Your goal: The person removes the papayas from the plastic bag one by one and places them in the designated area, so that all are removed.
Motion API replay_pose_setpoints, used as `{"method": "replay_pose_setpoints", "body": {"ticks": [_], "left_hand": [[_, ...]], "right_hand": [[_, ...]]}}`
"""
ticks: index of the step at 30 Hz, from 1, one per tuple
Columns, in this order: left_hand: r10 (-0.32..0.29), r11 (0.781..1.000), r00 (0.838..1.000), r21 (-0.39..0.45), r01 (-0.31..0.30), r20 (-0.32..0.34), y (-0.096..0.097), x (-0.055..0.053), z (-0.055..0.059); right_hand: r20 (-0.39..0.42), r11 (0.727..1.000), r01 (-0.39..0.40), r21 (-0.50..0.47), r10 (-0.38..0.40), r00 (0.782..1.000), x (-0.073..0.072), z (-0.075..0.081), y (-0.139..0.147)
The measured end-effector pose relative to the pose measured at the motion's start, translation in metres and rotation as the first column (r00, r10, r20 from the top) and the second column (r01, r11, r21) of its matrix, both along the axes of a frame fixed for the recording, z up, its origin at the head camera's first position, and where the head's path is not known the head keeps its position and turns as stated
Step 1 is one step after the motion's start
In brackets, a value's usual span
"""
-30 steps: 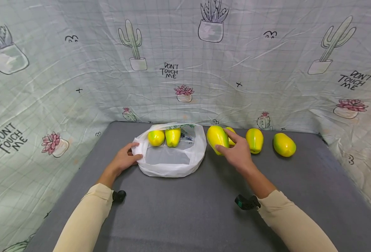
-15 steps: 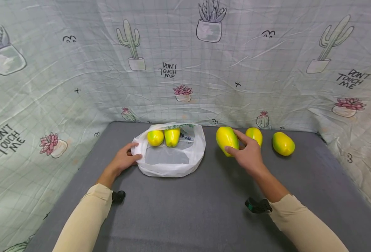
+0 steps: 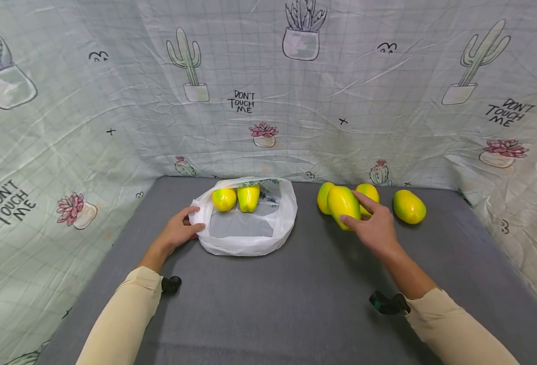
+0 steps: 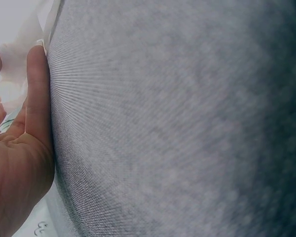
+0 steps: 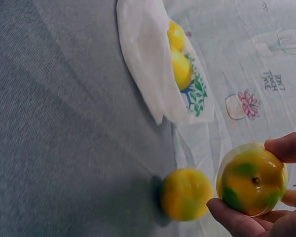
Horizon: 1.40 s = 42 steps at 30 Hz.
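Observation:
In the head view my right hand (image 3: 375, 228) holds a glossy yellow-green mango (image 3: 343, 207) between thumb and fingers. The right wrist view shows this mango (image 5: 251, 180) end-on, raised off the grey surface, with a dark stem spot facing the camera. A second mango (image 3: 325, 198) sits behind it to the left, and another mango (image 3: 368, 195) is partly covered by my fingers. At the left, my left hand (image 3: 179, 229) grips the side of a white plastic bag (image 3: 243, 247), its mouth spread wide. Two mangoes (image 3: 224, 199) lie inside the bag, toward the back.
One more mango (image 3: 409, 207) rests at the right end of the row. A grey cloth (image 3: 268, 309) covers the table. Behind and at the sides hangs a pale curtain (image 3: 286, 101) printed with cacti, meeting the table's back edge close behind the fruit.
My right hand has carried the mango to the right, away from the bag and across the row. The mango behind it now shows on its left. My left hand keeps its place on the bag.

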<state>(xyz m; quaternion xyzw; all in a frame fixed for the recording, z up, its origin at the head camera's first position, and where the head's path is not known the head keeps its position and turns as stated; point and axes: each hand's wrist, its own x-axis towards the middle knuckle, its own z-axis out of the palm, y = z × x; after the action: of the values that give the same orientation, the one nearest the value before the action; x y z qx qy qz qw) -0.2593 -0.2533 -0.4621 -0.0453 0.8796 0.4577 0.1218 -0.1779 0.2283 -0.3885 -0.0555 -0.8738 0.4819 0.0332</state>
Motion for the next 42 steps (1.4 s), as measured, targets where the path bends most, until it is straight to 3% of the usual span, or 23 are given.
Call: {"method": "replay_pose_setpoints", "body": {"ticks": [42], "left_hand": [[-0.001, 0.999, 1.0, -0.033, 0.001, 0.007, 0.0, 0.0, 0.001]], "right_hand": [[-0.021, 0.988, 0.137, 0.069, -0.136, 0.991, 0.025, -0.009, 0.066]]}}
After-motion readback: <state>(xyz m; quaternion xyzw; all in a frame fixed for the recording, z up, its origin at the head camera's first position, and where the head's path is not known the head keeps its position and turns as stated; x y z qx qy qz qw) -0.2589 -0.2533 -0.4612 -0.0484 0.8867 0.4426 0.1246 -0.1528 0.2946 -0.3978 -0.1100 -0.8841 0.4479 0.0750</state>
